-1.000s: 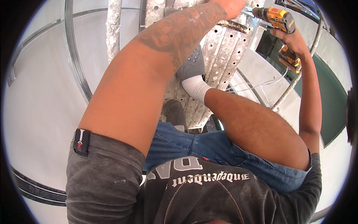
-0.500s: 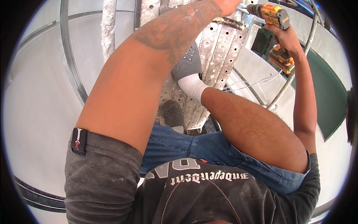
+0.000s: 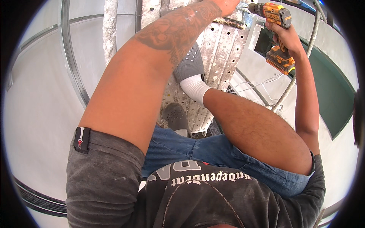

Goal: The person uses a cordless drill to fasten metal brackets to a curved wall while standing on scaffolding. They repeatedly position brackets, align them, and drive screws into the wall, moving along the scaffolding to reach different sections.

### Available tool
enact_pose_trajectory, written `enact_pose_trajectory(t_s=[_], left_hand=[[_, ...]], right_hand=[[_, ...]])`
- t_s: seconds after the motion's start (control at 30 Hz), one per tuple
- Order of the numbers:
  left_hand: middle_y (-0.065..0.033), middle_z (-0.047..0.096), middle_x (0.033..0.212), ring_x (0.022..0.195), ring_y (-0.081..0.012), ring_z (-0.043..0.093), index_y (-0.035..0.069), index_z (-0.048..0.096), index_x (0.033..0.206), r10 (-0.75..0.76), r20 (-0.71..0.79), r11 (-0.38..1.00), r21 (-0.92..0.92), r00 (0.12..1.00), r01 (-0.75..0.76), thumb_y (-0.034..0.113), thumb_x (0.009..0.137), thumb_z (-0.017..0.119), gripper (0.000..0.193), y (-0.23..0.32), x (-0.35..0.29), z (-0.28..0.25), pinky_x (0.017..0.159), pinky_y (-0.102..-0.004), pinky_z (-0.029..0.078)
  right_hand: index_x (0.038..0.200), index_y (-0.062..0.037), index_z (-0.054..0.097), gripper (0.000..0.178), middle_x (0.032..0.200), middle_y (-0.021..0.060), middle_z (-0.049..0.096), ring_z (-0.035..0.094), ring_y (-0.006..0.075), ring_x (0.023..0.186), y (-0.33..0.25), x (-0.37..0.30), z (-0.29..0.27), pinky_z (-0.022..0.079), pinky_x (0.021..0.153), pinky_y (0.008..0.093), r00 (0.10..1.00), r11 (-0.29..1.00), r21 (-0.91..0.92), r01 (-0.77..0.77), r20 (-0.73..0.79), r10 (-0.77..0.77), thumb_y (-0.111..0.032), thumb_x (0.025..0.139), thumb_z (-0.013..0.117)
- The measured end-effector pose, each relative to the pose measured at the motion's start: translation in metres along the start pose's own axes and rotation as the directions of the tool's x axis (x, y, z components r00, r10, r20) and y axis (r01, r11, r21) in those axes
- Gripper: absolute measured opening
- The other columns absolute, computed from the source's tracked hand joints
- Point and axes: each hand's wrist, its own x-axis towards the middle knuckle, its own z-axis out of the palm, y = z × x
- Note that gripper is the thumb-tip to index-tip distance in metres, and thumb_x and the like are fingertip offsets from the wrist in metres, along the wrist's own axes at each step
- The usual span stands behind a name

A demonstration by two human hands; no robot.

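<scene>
My right hand (image 3: 286, 38) is wrapped round the grip of a yellow and black cordless drill (image 3: 274, 14), with its battery pack (image 3: 280, 60) below the hand. The drill lies level, its dark chuck pointing left. Just ahead of the chuck is a shiny metal piece (image 3: 243, 7), close by my left hand (image 3: 229, 5). That hand is at the top edge of the picture and partly cut off. Its fingers are out of sight, so what they hold cannot be seen. My tattooed left forearm stretches up across the view.
My feet, in grey clogs (image 3: 192, 62), rest on a perforated, paint-spattered metal scaffold plank (image 3: 224, 49). Scaffold poles (image 3: 110, 30) stand on both sides. White cables (image 3: 262, 83) hang on the right, near a green panel (image 3: 330, 87). Metal profiles (image 3: 70, 49) run along the pale surface at left.
The drill and my right hand have shifted slightly left. My left hand has moved slightly left too, and the grip on the drill is unchanged.
</scene>
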Motion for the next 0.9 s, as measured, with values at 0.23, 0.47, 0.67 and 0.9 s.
enact_pose_trajectory(t_s=[0.23, 0.47, 0.67, 0.9], left_hand=[[-0.0151, 0.073, 0.101, 0.105, -0.0314, 0.069, 0.005, 0.076, 0.092, -0.057, 0.012, 0.998, -0.024, 0.998, 0.057, 0.011, 0.086, 0.062, 0.016, 0.001, 0.000, 0.001, 0.091, -0.0440, 0.057], [-0.0151, 0.074, 0.101, 0.106, -0.0312, 0.070, 0.006, 0.077, 0.090, -0.071, 0.001, 0.997, -0.011, 0.998, 0.071, 0.010, 0.086, 0.063, 0.015, -0.001, -0.002, 0.006, 0.091, -0.0442, 0.057], [-0.0140, 0.074, 0.104, 0.109, -0.0311, 0.068, 0.006, 0.077, 0.093, -0.081, 0.019, 0.996, -0.036, 0.996, 0.082, 0.010, 0.085, 0.064, 0.016, 0.007, -0.004, -0.004, 0.094, -0.0445, 0.056], [-0.0135, 0.073, 0.107, 0.111, -0.0307, 0.066, 0.007, 0.077, 0.093, -0.076, 0.021, 0.997, -0.003, 0.997, 0.076, 0.010, 0.084, 0.064, 0.016, 0.001, 0.000, 0.004, 0.094, -0.0433, 0.056]], right_hand=[[0.112, -0.0038, 0.072, 0.043, 0.087, 0.0014, 0.064, 0.053, 0.0107, 0.069, -0.015, -0.012, -0.002, 0.048, 0.066, 0.0293, 1.000, 1.000, -0.010, 0.009, -0.021, -0.009, -0.038, 0.087, 0.078], [0.116, -0.0051, 0.070, 0.036, 0.095, 0.0006, 0.067, 0.053, 0.0092, 0.067, -0.029, -0.032, -0.008, 0.047, 0.063, 0.0268, 0.997, 0.983, 0.186, -0.006, -0.072, 0.020, -0.031, 0.092, 0.074], [0.115, -0.0050, 0.069, 0.036, 0.096, 0.0017, 0.067, 0.054, 0.0100, 0.068, -0.015, -0.022, 0.005, 0.048, 0.063, 0.0269, 0.998, 0.992, 0.116, -0.053, -0.036, 0.057, -0.031, 0.092, 0.074], [0.111, -0.0062, 0.069, 0.032, 0.090, 0.0008, 0.066, 0.054, 0.0102, 0.064, -0.016, -0.019, 0.011, 0.047, 0.061, 0.0274, 0.998, 0.984, 0.173, -0.050, -0.022, 0.055, -0.031, 0.092, 0.072]])
